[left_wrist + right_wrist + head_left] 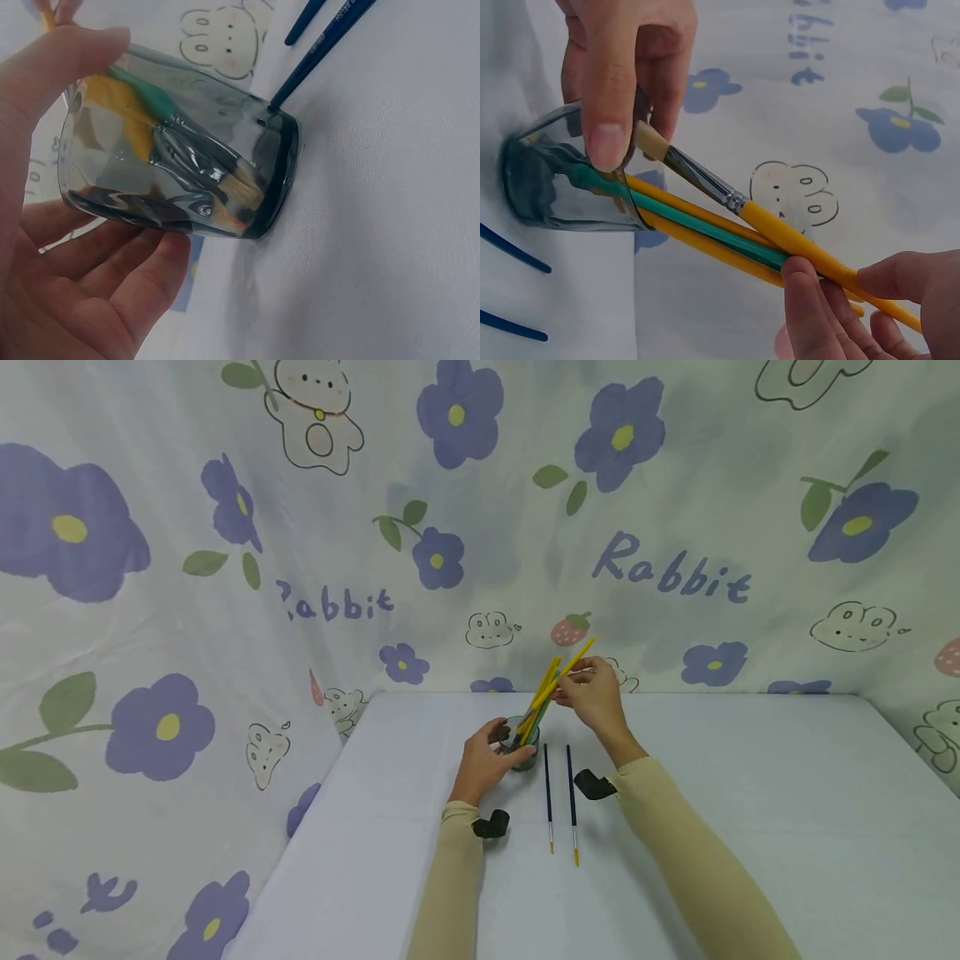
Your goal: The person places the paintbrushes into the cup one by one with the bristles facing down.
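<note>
My left hand (482, 766) grips a clear, dark-tinted glass (259, 142) around its side, thumb on one side and fingers on the other. Several paintbrushes lean inside it, bristles down; a green handle (705, 223) shows among yellow ones. Between thumb and fingers, my right hand (597, 695) pinches a yellow-handled flat paintbrush (776, 226). Its pale bristles (652, 141) are at the glass's rim, near the left thumb, and its handle slants up and away. The right fingertips also lie against the other handles; whether they grip them I cannot tell.
Two paintbrushes with dark blue handles, a left one (548, 793) and a right one (572, 789), lie side by side on the white tabletop (712, 827), bristles toward me. Behind the table hangs a curtain (525, 527) printed with flowers and rabbits.
</note>
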Available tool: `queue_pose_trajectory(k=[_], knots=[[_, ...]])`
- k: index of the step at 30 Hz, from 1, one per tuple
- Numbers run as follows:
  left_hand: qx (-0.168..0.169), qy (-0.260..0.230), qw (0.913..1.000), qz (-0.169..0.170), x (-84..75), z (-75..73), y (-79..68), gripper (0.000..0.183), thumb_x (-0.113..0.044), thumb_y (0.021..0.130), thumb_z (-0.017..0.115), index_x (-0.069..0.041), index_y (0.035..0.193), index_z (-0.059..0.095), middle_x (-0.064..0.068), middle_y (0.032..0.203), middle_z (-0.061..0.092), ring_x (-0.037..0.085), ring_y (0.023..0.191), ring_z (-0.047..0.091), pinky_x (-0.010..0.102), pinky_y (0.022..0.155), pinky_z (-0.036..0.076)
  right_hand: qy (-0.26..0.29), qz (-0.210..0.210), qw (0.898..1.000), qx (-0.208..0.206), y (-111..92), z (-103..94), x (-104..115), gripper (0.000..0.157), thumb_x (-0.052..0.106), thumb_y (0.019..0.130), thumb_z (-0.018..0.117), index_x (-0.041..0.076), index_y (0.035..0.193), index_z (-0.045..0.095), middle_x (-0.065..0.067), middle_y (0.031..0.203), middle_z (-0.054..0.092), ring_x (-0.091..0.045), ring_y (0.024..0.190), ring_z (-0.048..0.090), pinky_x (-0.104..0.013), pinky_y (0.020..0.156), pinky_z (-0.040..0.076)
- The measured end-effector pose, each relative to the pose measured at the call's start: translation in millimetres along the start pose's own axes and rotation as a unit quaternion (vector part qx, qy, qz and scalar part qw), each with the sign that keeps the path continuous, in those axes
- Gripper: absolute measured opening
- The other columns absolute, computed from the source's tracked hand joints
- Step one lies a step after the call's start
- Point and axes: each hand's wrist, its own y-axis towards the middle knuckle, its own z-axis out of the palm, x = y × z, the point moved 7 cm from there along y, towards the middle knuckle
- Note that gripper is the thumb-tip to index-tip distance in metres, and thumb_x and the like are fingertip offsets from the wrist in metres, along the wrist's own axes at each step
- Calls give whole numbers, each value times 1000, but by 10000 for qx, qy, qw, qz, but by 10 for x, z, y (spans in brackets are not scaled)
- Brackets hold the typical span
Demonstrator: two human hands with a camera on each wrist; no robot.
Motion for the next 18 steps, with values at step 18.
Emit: queue_pose_trajectory(k=[18], knots=[[42,-18,9999,-100,-10,-1,-4,87,-45,83,86,-5,151,50,16,135,67,35,132,61,54,111,52,-318,31,9993,199,-28,176,-41,30,8,97,69,-3,122,55,-26,105,71,-36,85,78,-36,77,66]])
